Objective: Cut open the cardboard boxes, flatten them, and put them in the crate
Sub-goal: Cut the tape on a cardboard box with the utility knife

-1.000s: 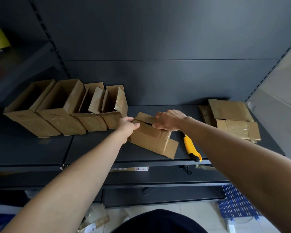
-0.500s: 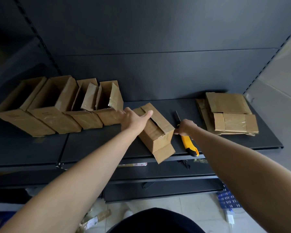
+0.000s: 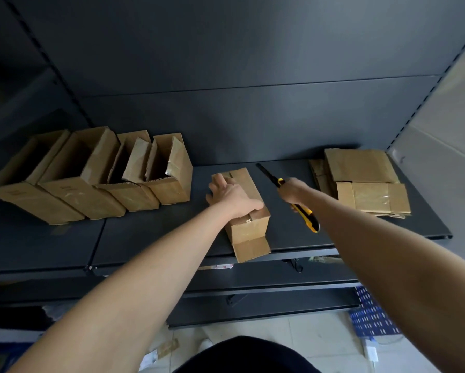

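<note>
Head view: left hand (image 3: 232,196) palm-down, fingers extended, pressing on top of the cardboard box (image 3: 248,230) at the shelf (image 3: 150,232) front edge. Right hand (image 3: 293,190) fisted round the utility knife (image 3: 308,215), blade out, just right of the box, not touching it.

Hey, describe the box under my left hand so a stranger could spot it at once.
On the dark shelf, open boxes stand at the left end and a flattened pile lies at the right. The box sits alone between them, under the left hand, beside the knife. Only its top is closed.
</note>
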A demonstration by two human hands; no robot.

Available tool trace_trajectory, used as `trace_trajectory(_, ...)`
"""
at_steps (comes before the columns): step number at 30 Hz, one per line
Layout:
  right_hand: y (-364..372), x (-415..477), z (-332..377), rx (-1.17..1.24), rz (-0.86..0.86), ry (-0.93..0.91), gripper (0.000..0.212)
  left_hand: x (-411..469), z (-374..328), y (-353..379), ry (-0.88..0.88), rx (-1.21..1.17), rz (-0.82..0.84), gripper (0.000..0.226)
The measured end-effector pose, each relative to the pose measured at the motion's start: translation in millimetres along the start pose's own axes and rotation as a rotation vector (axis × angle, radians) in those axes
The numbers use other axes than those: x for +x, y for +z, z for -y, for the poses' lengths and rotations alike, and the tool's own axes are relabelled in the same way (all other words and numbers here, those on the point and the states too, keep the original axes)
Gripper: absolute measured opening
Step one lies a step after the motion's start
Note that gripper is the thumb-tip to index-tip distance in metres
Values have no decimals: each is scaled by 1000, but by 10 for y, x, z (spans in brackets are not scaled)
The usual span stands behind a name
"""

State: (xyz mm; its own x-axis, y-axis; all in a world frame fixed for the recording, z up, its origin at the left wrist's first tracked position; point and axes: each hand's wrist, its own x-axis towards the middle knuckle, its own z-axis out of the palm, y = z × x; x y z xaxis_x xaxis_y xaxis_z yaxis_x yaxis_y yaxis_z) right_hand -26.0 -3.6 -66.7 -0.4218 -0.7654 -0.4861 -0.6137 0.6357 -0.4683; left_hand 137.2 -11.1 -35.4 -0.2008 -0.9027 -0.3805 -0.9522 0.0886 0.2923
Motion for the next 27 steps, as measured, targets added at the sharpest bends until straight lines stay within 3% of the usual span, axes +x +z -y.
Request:
trace_trajectory(3,-178,-83,64,297,118,30,7,88,44,-59,156,-72,89,99)
trace_trajectory(5,-230,-124,87,380,173,-30,20,132,62,-66,226,-122,151,95)
trace_trajectory(12,-193,-187,90,579,262,-22,19,72,-70,-123,273,-8,190,83)
trace_trajectory(14,-192,-195,73,635,260,5,22,15,-145,-91,264,13,227,91)
trace_trajectory(16,-202,-223,61,664,291,11,23,-42,-190,15,250,145,147,99)
trace_trajectory(18,-219,-257,33,636,329,0,26,-63,-163,94,276,245,-62,69)
trace_trajectory(20,-258,-269,-10,592,317,-8,38,-39,-102,89,304,230,-153,54)
trace_trajectory(23,-340,-256,-95,408,219,-30,56,11,-17,14,309,206,-125,53)
trace_trajectory(27,-436,-234,-258,61,167,-148,62,32,22,-3,269,266,-110,65)
